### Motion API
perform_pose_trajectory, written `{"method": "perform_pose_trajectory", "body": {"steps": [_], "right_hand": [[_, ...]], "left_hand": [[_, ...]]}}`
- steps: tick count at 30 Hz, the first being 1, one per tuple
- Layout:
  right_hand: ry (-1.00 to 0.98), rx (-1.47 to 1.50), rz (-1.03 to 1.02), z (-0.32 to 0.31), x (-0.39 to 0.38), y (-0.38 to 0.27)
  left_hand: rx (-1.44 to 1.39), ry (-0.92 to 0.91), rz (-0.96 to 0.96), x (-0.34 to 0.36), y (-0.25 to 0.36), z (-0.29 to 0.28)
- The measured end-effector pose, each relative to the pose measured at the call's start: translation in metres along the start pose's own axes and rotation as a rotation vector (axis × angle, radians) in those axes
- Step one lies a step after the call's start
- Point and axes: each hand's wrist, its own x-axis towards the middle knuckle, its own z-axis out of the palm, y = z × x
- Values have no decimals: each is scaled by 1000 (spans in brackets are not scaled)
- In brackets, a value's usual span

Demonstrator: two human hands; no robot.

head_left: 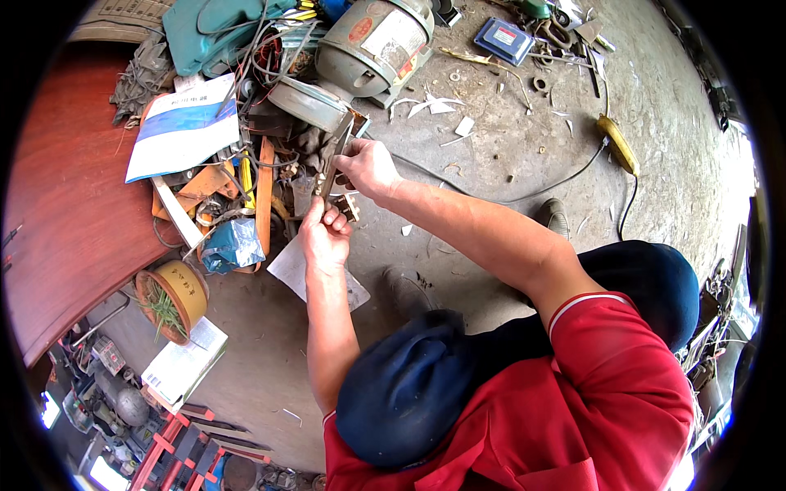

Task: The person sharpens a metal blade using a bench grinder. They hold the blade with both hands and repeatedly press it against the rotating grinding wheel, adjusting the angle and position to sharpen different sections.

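Slightly above and left of the frame's centre, the right hand point(370, 169) and left hand point(324, 239) are both closed on a long, narrow, greyish metal piece point(327, 181), the left at its lower end, the right farther up. Its upper end lies at the round grey housing of a grey-green metal bench grinder point(372, 51), contact unclear, while a reddish-brown wooden desk point(74, 180) fills the left side.

Metal strip point(332, 159) near the grinder point(372, 49), table point(82, 180) and potted plant point(184, 290) left, corded block point(618, 146) right.
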Motion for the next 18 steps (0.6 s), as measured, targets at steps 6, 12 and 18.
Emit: {"method": "perform_pose_trajectory", "body": {"steps": [6,12,18], "right_hand": [[17,-18,-18,-2,2,0],[38,12,-10,-4,-2,-8],[41,6,-22,-7,0,-9]], "left_hand": [[-25,7,-5,0,0,6],[-25,28,-1,-3,0,14],[-24,23,-2,-1,1,18]]}}
